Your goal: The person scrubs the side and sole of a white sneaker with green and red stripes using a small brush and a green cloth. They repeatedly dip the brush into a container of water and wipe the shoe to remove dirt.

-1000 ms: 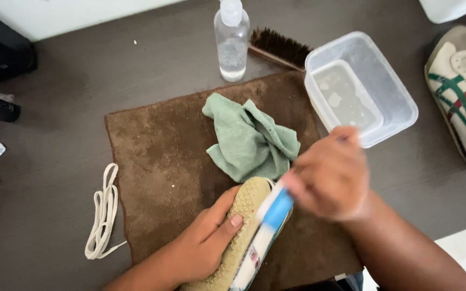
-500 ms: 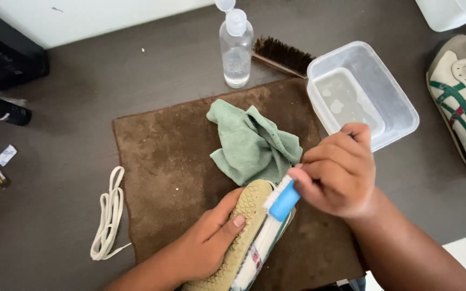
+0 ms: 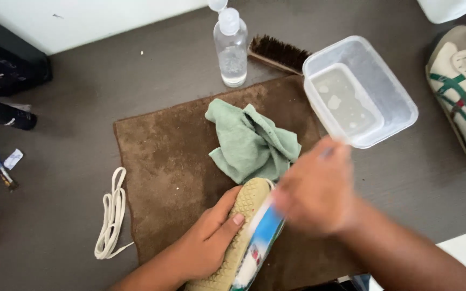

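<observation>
Your left hand (image 3: pixel 206 248) is gripping one shoe (image 3: pixel 237 237), sole up, on the single brown mat (image 3: pixel 163 161). Your right hand (image 3: pixel 314 194), blurred, is closing around one blue brush (image 3: pixel 265 229) against the shoe's edge. One green cloth (image 3: pixel 249 140), one tub (image 3: pixel 360 89), one bottle (image 3: pixel 230 48) are lying nearby.

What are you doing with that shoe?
A person is scrubbing a shoe. The left hand holds it on its side on a brown towel, sole showing. The right hand, blurred with motion, works a blue-and-white brush along its edge. A green cloth, a tub of water and a spray bottle sit close by.
</observation>
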